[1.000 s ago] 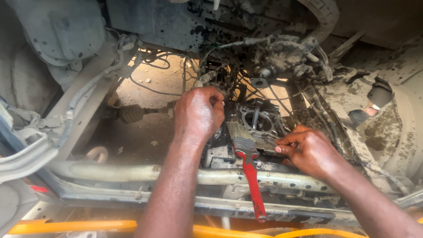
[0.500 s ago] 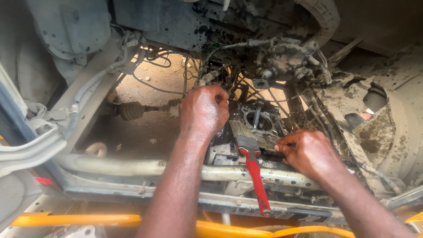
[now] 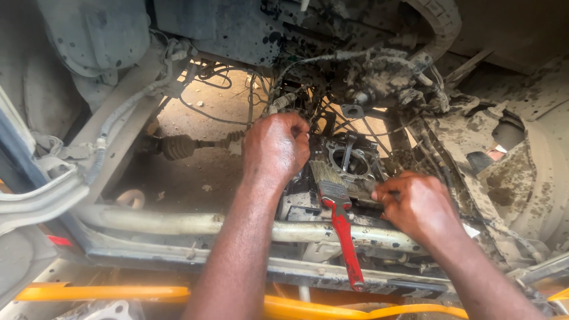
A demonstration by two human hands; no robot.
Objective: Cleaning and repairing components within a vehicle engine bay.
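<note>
- Engine bay [image 3: 379, 89], seen from above, fills the picture: grimy metal, caked mud and oil spots, with loose black wires and a ribbed hose hanging across it and bare dirt ground showing through the gap below.
- Pale crossmember tube [image 3: 178, 222] runs left to right under both forearms, scuffed and dirty; a yellow bar [image 3: 148, 293] lies along the bottom edge nearer the camera.
- Drive shaft [image 3: 184, 145] with its dark ribbed boot sits at left, well apart from the hands, over the dirt.
- Metal housing [image 3: 349, 160] lies in the middle of the bay, between the two hands: dark, oily, with a round opening ringed by a flange and bolt ears.
- Paintbrush [image 3: 338, 225] lies propped across the tube just below the housing, its red handle pointing toward the camera, its metal ferrule and dirty, flattened bristles up against the part.
- Left hand [image 3: 275, 148] is curled knuckles-up on the housing's left side, fingers tucked down out of sight; what they grip I cannot tell.
- Right hand [image 3: 415, 204] is closed at the housing's lower right edge, fingertips pinching there just beside the bristles; whether it holds the brush head or the part I cannot tell.
</note>
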